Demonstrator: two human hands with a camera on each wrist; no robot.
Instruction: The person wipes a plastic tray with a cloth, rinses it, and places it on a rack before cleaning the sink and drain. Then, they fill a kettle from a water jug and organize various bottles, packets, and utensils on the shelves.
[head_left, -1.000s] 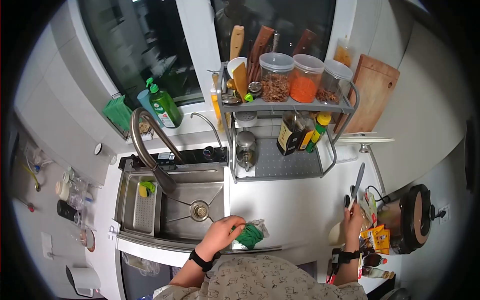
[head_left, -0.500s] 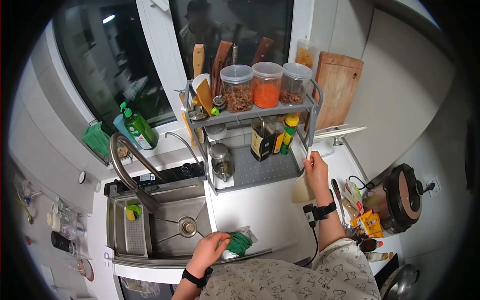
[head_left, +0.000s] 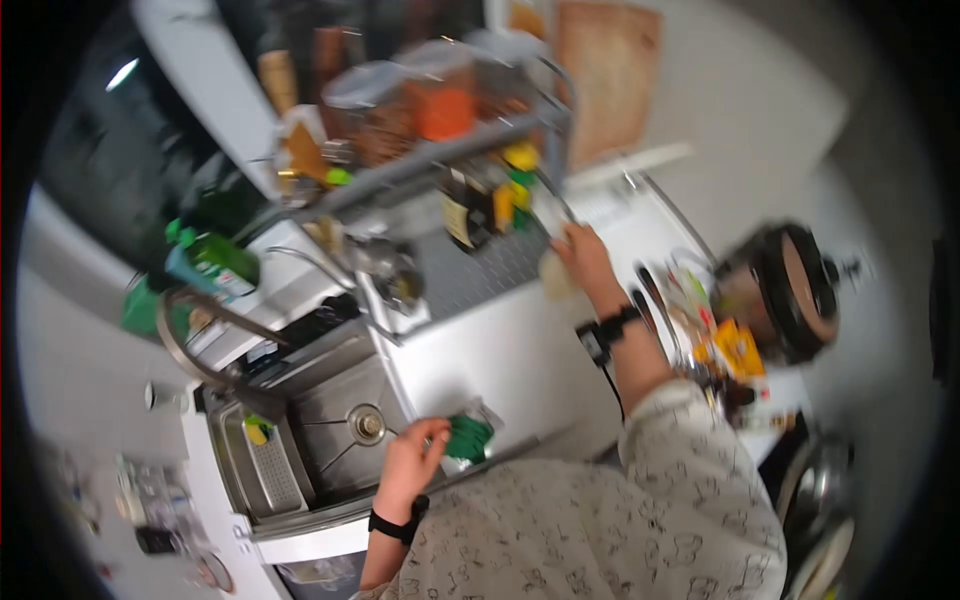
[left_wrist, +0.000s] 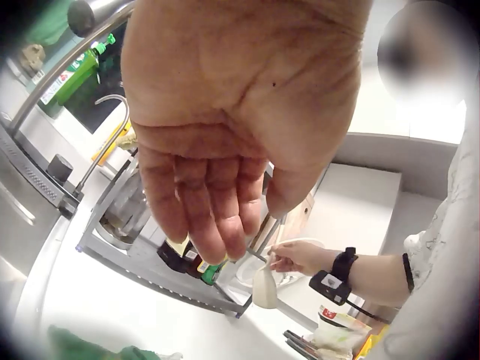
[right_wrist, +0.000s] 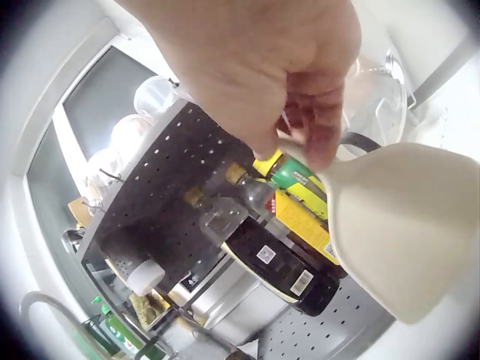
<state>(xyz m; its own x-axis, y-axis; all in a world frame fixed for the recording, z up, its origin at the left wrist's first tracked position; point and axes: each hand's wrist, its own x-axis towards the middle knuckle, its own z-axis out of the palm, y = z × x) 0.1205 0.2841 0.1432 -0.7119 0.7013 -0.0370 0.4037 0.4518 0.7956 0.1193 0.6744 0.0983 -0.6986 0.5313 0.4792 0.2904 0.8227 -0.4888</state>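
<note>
My right hand [head_left: 588, 262] pinches a spatula [right_wrist: 405, 225] near the neck, where its cream blade meets the grey handle. The blade hangs downward beside the right end of the rack's lower shelf, and the handle points up. In the right wrist view, the thumb and fingertips meet at the top of the blade. My left hand [left_wrist: 225, 112] is held with relaxed, slightly bent fingers and nothing in them. It hovers by the front edge of the counter, beside a crumpled green cloth [head_left: 468, 438]; in the head view its fingertips overlap the cloth's left side.
A two-tier grey rack [head_left: 440, 165] carries lidded jars above and a dark sauce bottle [right_wrist: 277, 259] below. The steel sink [head_left: 335, 425] lies left, under an arched tap [head_left: 185, 340]. Right stand a rice cooker [head_left: 780, 290], packets [head_left: 738, 348] and a wooden cutting board [head_left: 605, 80].
My right hand brought the spatula left from the packets to the rack's right end, then slightly further. The head view has turned and blurred. My left hand stays beside the cloth.
</note>
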